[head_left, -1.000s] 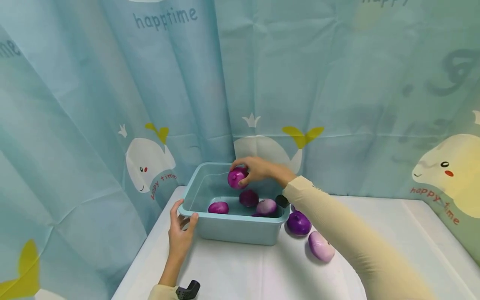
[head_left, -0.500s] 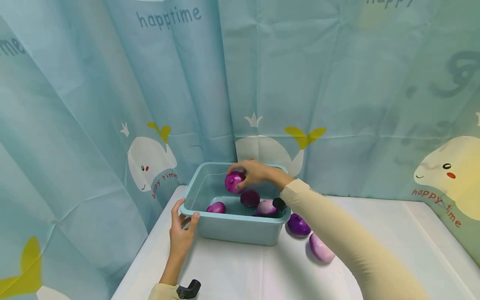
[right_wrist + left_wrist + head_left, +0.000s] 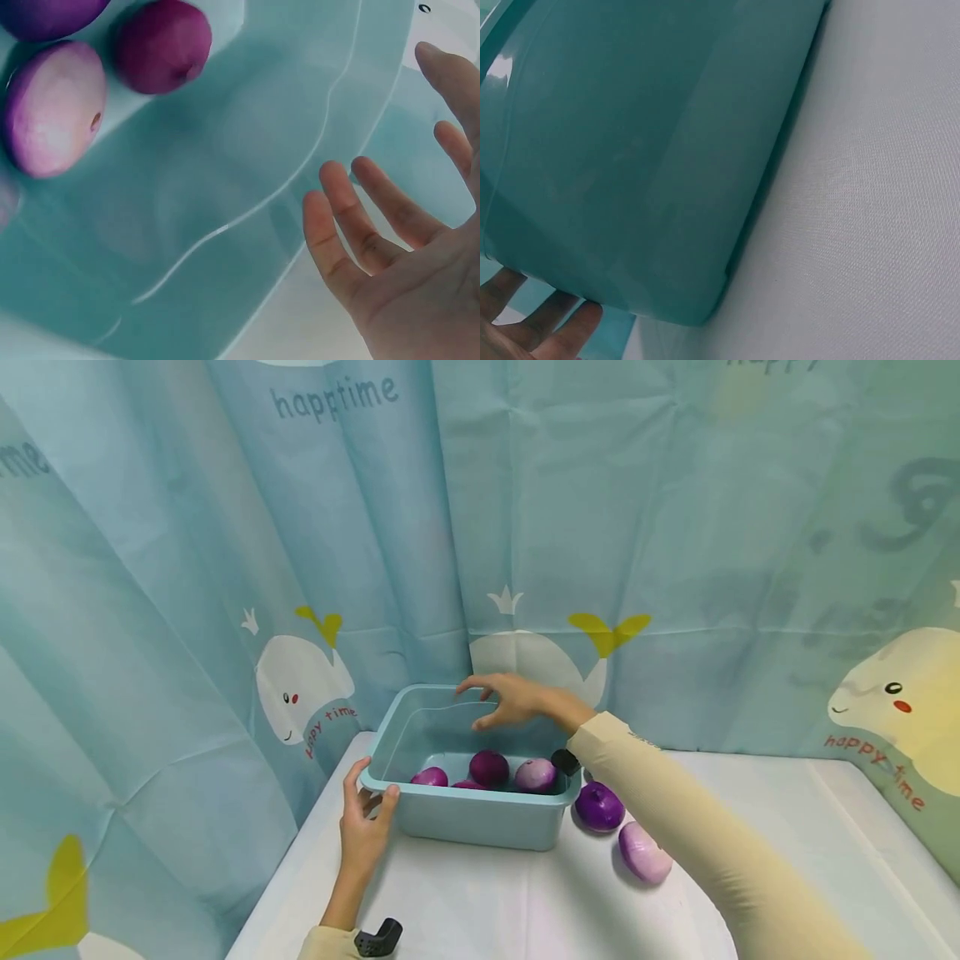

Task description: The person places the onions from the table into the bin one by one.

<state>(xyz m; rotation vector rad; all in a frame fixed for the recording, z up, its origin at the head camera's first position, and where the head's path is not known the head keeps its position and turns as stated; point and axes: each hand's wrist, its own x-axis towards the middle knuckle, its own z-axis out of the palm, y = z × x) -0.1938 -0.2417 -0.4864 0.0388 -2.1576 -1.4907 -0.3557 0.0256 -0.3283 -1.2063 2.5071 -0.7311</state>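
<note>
Onions [image 3: 489,768], purple and pale pink, lie inside the blue bin [image 3: 480,822], while others sit on the white table [image 3: 480,897] at four o'clock from it in the head view. The right hand [image 3: 512,702] hangs over the bin towards one o'clock, its fingers spread wide above the onions. At the eight o'clock corner, the left hand [image 3: 363,831] grips the rim between thumb and fingers.
</note>
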